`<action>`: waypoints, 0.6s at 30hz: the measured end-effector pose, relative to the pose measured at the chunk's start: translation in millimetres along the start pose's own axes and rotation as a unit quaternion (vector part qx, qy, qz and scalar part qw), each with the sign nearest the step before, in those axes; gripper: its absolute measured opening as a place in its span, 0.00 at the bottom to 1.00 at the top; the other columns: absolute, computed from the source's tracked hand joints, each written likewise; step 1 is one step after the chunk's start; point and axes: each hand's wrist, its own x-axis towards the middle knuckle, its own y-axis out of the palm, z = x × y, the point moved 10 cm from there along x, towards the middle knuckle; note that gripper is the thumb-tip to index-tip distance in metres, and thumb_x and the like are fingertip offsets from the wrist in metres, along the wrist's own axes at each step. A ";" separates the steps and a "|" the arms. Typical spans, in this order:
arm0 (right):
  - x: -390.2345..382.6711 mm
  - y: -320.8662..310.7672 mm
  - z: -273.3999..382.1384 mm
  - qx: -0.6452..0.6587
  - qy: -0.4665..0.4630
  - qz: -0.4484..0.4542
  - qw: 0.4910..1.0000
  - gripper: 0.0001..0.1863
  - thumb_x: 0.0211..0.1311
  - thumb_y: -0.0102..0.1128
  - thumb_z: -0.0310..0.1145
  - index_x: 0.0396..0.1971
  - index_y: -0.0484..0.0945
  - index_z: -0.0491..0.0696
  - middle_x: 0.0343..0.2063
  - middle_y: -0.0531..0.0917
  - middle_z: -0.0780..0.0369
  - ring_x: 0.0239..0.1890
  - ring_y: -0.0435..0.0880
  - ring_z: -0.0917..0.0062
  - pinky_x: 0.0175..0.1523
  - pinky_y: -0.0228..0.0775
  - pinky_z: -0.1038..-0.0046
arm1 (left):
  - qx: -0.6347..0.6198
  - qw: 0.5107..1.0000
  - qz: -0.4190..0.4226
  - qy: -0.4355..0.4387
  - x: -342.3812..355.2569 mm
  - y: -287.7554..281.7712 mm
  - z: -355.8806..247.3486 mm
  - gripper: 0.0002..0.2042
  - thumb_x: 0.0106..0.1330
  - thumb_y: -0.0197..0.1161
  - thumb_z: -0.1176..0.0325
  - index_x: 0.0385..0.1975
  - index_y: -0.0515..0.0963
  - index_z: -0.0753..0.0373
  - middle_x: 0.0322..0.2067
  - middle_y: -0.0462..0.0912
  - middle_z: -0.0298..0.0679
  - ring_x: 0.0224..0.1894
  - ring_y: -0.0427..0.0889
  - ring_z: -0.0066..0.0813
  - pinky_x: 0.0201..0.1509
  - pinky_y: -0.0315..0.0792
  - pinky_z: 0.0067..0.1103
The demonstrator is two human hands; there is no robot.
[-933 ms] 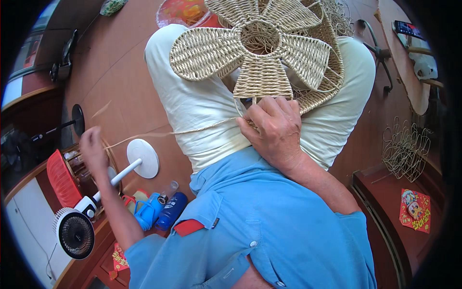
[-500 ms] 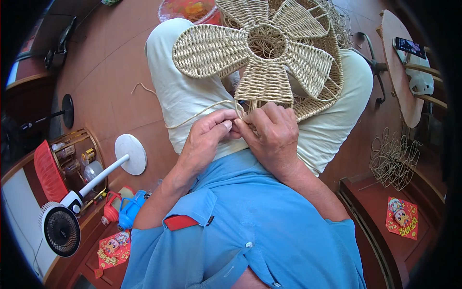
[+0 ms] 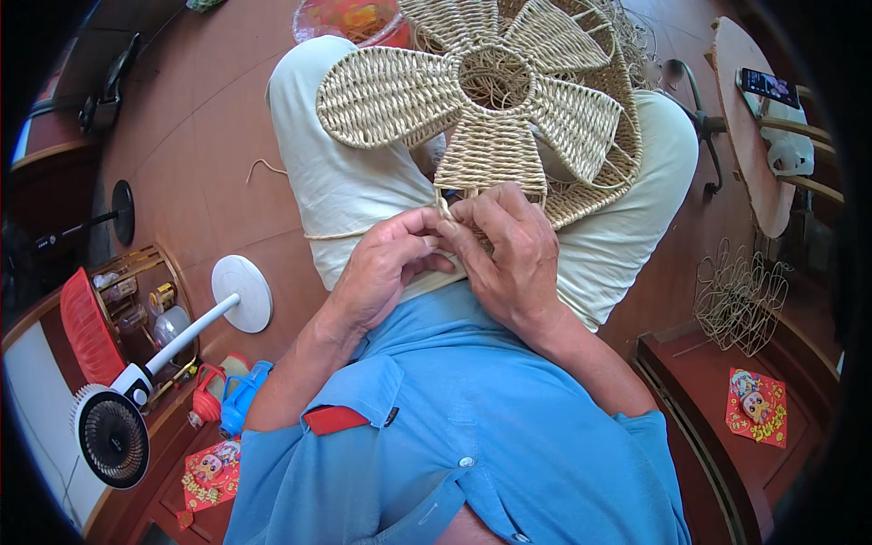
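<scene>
A straw-coloured woven flower (image 3: pixel 495 150) with wide petals around a central ring lies across my lap. Its nearest petal ends in bare frame rods, partly hidden behind my fingers. At the left corner of that end, my right hand (image 3: pixel 509 254) pinches a strand of cord with thumb and forefinger. Close against it, my left hand (image 3: pixel 386 263) has its thumb and forefinger together at the same strand; the exact grip is partly hidden. A length of cord (image 3: pixel 331 236) trails from behind my left hand over my left thigh, and its loose end curls beyond the knee.
A red-rimmed tub (image 3: pixel 350 23) stands beyond my left knee. To the left are a white fan (image 3: pixel 111 436), a red basket (image 3: pixel 89 327) and a blue bottle (image 3: pixel 241 400). At right, a round wooden top (image 3: pixel 749 127) carries a phone (image 3: pixel 769 86); bent wire frames (image 3: pixel 740 300) lie below.
The cord that slanted up from my thigh to the petal now runs lower, behind my left hand. My right fingers have risen slightly, and the left fingers have loosened a little.
</scene>
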 end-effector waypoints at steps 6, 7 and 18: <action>-16.0 -31.7 -27.3 0.194 0.133 0.103 0.966 0.10 0.80 0.65 0.34 0.39 0.79 0.44 0.30 0.75 0.59 0.30 0.74 0.68 0.39 0.69 0.67 | 0.458 0.863 -0.183 0.107 -20.0 -3.1 -51.0 0.06 0.74 0.67 0.75 0.47 0.86 0.65 0.42 0.88 0.38 0.45 0.87 0.29 0.50 0.83 0.30; -20.4 -36.9 -39.8 0.201 0.175 0.126 0.955 0.11 0.82 0.63 0.35 0.39 0.79 0.44 0.29 0.74 0.62 0.30 0.73 0.73 0.39 0.69 0.69 | 0.551 0.782 -0.165 0.238 -23.6 20.8 -72.4 0.06 0.72 0.69 0.77 0.46 0.87 0.65 0.41 0.88 0.39 0.44 0.88 0.32 0.48 0.83 0.30; -33.6 -97.3 -104.2 0.372 0.324 0.030 0.869 0.16 0.88 0.57 0.42 0.40 0.80 0.47 0.28 0.72 0.75 0.27 0.63 0.92 0.32 0.53 0.84 | 0.598 0.729 -0.046 0.328 -4.2 66.1 -72.3 0.06 0.67 0.74 0.79 0.41 0.87 0.65 0.34 0.85 0.41 0.37 0.87 0.38 0.42 0.81 0.32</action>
